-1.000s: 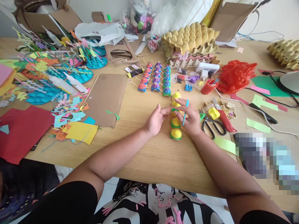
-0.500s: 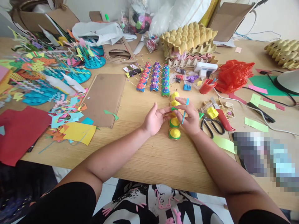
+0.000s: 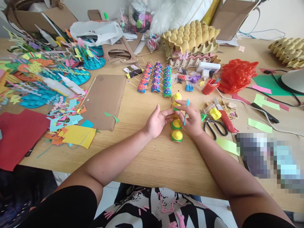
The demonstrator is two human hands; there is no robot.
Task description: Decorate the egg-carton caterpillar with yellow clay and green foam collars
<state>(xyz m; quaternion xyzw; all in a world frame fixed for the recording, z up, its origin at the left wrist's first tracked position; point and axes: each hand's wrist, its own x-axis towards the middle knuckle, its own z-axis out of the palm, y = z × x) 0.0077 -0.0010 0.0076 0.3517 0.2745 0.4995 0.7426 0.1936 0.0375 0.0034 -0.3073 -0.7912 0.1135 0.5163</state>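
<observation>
A strip of egg-carton cups (image 3: 177, 136) lies lengthwise in front of me, its domes covered in yellow clay with green around the lower edges. My left hand (image 3: 155, 123) reaches it from the left side, thumb raised apart and fingers stretched so the tips meet the middle cups. From the right, my right hand (image 3: 193, 119) bends over the same cups, with a thin blue modelling tool (image 3: 185, 117) tucked between its fingers. A bit of green clay (image 3: 176, 109) shows at the fingertips. The hands hide part of the middle cups.
Behind the strip stand three painted egg-carton caterpillars (image 3: 156, 77) with pins sticking out. Scissors (image 3: 215, 127), a red-handled knife (image 3: 228, 120) and yellow clay (image 3: 215, 113) lie to the right. A red cup (image 3: 209, 87) stands farther back. Cardboard (image 3: 102, 101) and paper scraps lie left.
The right hand's fingers and the blue tool have shifted slightly, the tool tipping a little to the left. The left hand stays at the strip. The whole view has moved slightly.
</observation>
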